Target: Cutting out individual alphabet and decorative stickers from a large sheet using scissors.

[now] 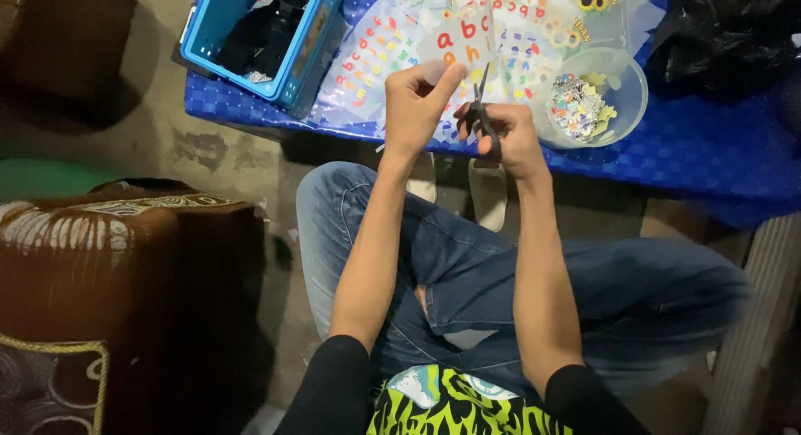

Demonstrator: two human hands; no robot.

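Low table (pixel 701 143) under a glossy blue checked cloth, spanning the top of the view above crossed legs in blue jeans (pixel 501 276). Brown patterned cushion (pixel 125 260) off to the left on bare concrete floor. Blue plastic box (pixel 275 35) on the table's left corner, dark fabric inside. Crumpled black plastic bag (pixel 726 35) at the far right corner. Clear sheets of coloured letter stickers (pixel 375 51) fanned over the cloth, glossy and flat. Round clear plastic bowl (pixel 596 97) just right of the hands, holding a heap of small paper scraps.

Held up over the table's near edge: a sticker sheet (pixel 463 39), pale and thin, printed with red, orange and yellow lower-case letters, rising above both hands. Left hand (pixel 417 110) closed, thumb and forefinger pinching the sheet's lower edge. Right hand (pixel 509 139) curled through the handles of small black scissors (pixel 482 110), blades pointing upward, tips at the sheet's bottom edge, just beside the left thumb. Blade gap too blurred to tell.
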